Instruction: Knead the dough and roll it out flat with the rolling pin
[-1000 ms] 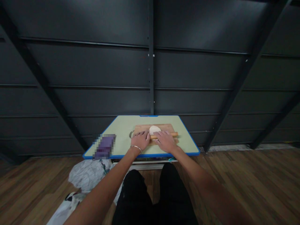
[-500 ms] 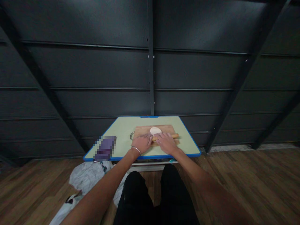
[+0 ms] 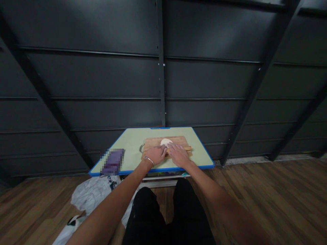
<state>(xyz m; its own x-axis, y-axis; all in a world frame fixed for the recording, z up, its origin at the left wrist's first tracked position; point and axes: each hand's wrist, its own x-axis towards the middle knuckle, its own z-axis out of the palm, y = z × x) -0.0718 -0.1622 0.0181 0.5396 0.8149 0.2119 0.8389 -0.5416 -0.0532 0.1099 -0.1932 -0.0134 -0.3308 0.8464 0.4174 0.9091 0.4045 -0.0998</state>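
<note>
A round, flat piece of pale dough (image 3: 166,141) lies on a wooden cutting board (image 3: 151,142). Across the board, at the dough's near side, runs a wooden rolling pin (image 3: 188,148). My left hand (image 3: 155,154), with a bracelet at the wrist, is closed over the pin's left part, which it mostly hides. Over its middle rests my right hand (image 3: 178,156), fingers reaching forward across the pin to the dough's near edge. The pin's right end sticks out past that hand. Both hands are close together.
The board lies on a small pale-green table (image 3: 133,136) with a blue rim. A metal ring handle (image 3: 141,148) is at the board's left. A blurred purple item (image 3: 114,161) lies at the table's left. White bags (image 3: 94,194) sit on the floor. A dark panelled wall (image 3: 114,78) stands behind.
The right hand's fingers have gone farther forward over the pin, toward the dough. The left hand stays on the pin. The whole view has shifted slightly.
</note>
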